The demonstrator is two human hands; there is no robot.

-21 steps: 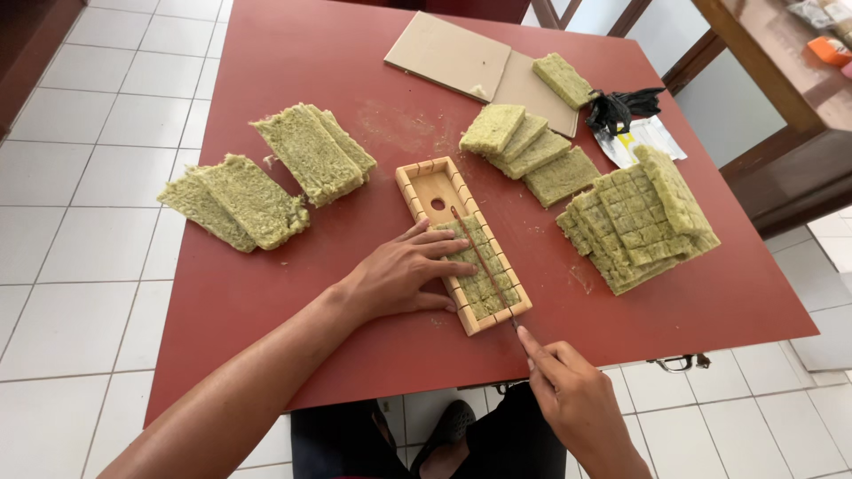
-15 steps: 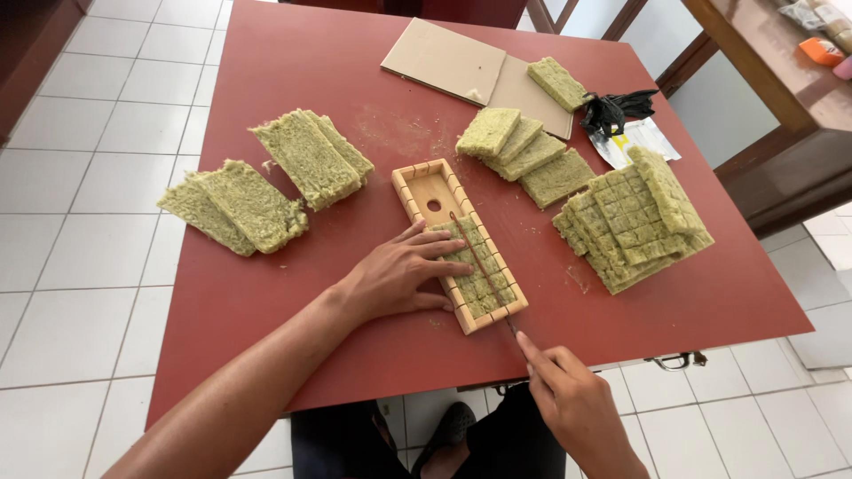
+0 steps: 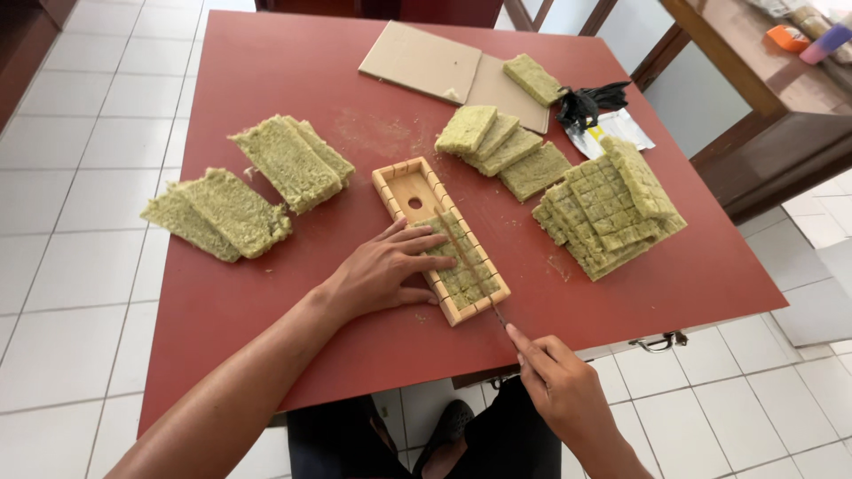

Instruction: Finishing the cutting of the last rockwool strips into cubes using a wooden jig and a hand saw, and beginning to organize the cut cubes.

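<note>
The green fibrous slab [image 3: 461, 266] sits in the near end of the slotted, light wooden cutting tray [image 3: 439, 239], which lies near the front edge of the dark red square table [image 3: 266, 106]. The left hand [image 3: 382, 270] lies flat with fingers spread, palm on the table and fingertips pressing the slab and the tray's rim. The right hand [image 3: 564, 390] has its fingers curled shut around a thin-bladed knife [image 3: 479, 279], with the blade lying lengthwise along the slab. I'd say the trick here is keeping the blade seated in a slot pair and drawing straight, light strokes (crumbly stuff tears if you push hard). Keep those left fingertips off the blade line. Uncut slabs [image 3: 288, 160] wait on the left, scored ones [image 3: 608, 208] pile on the right.
</note>
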